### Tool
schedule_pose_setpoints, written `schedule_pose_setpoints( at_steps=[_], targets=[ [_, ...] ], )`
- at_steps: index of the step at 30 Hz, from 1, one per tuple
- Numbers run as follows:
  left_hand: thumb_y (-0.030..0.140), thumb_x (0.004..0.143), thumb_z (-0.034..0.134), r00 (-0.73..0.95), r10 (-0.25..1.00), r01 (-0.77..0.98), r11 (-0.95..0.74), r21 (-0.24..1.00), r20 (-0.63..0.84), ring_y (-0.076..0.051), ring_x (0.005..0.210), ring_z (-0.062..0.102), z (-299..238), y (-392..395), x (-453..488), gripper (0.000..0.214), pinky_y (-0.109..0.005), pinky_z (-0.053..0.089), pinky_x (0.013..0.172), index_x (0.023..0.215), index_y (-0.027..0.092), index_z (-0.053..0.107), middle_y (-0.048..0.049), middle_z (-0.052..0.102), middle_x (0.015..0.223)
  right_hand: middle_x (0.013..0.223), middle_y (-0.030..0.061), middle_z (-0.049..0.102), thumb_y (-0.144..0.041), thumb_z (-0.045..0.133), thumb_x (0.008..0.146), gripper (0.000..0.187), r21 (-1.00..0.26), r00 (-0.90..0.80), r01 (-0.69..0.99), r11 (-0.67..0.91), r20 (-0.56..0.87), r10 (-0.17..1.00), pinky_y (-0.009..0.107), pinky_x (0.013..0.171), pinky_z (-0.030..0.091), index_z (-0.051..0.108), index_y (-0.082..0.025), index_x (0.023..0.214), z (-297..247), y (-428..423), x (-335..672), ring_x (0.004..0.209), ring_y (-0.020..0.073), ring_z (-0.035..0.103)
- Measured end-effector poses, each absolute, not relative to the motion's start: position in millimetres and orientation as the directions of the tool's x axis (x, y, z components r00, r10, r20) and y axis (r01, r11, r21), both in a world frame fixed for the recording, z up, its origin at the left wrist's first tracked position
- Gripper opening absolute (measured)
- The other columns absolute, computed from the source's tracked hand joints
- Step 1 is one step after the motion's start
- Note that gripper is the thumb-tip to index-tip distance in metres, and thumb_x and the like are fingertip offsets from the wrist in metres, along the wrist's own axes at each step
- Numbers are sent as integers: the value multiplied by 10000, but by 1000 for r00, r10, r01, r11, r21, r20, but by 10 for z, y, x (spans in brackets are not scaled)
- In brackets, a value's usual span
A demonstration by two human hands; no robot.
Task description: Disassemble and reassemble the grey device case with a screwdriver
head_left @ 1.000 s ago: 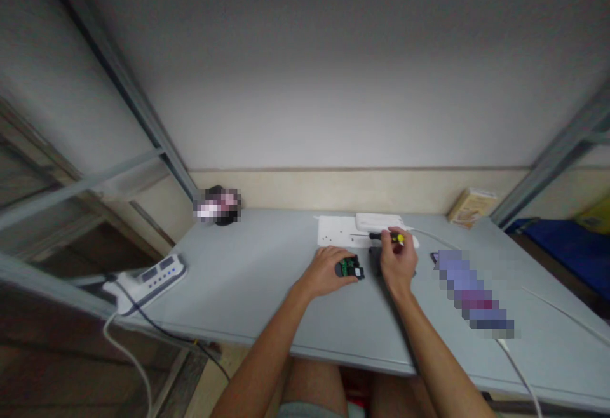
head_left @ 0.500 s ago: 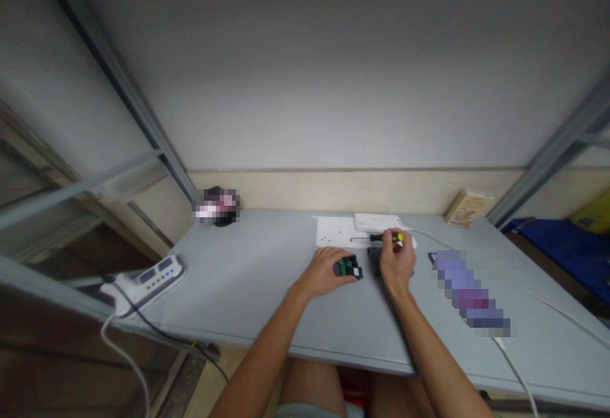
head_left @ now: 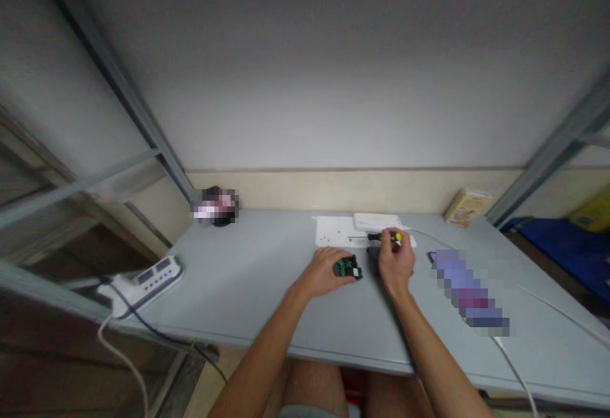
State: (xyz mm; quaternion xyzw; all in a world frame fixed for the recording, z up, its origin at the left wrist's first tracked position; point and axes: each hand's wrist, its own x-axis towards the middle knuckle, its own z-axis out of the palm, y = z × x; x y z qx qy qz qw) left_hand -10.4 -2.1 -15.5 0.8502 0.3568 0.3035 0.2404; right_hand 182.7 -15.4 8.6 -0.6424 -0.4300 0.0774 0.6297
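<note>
My left hand (head_left: 326, 272) is closed around the edge of a small black device with a green circuit board (head_left: 349, 267), its board side facing up. In my right hand (head_left: 398, 259) is a thin screwdriver (head_left: 376, 237) with a black and yellow handle, pinched between thumb and fingers. The shaft points left over a sheet of white paper (head_left: 328, 227). Several tiny dark screws or similar bits lie on that paper, one close to the screwdriver tip. A dark flat object (head_left: 373, 258), partly hidden by my right hand, rests beside the device.
A white power bank-like block (head_left: 376, 221) with a cable lies behind the paper. To the right are a blurred-out phone-like object (head_left: 469, 291) with a white cable and a yellowish box (head_left: 469, 207). A white power strip (head_left: 145, 286) sits at the table's left edge.
The screwdriver has shifted slightly left and up, its tip now just above the small bit on the paper. My left hand and the device stay put.
</note>
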Motion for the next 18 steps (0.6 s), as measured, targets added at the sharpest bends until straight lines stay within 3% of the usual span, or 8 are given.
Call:
schedule_pose_setpoints(
  at_steps=[7,15,18],
  targets=[
    [391,742,863,557,755,459,-628,629,347,-252,1181,614,-196,-11,-111,518,-410,411,1088,1203,254,671,-54,712,1214,742,10,613,-584,539,883,446,-851,590,500,159,470,657,288,650,412,668,-172,992,56,-143,1829,594,156,498],
    [416,739,865,561,757,452,-619,642,335,-256,1190,606,-147,-42,-108,541,-408,407,1089,1215,260,663,-53,711,1219,851,50,667,-545,546,889,405,-831,582,531,165,499,642,303,708,427,670,-170,976,68,-139,1828,627,158,503],
    [425,802,810,535,764,445,-617,649,360,-249,1188,606,-138,-56,-105,472,-414,404,1094,1215,254,659,-57,708,1223,829,43,656,-564,542,883,424,-842,590,517,156,483,647,302,693,424,670,-171,978,79,-141,1828,618,157,494]
  ],
)
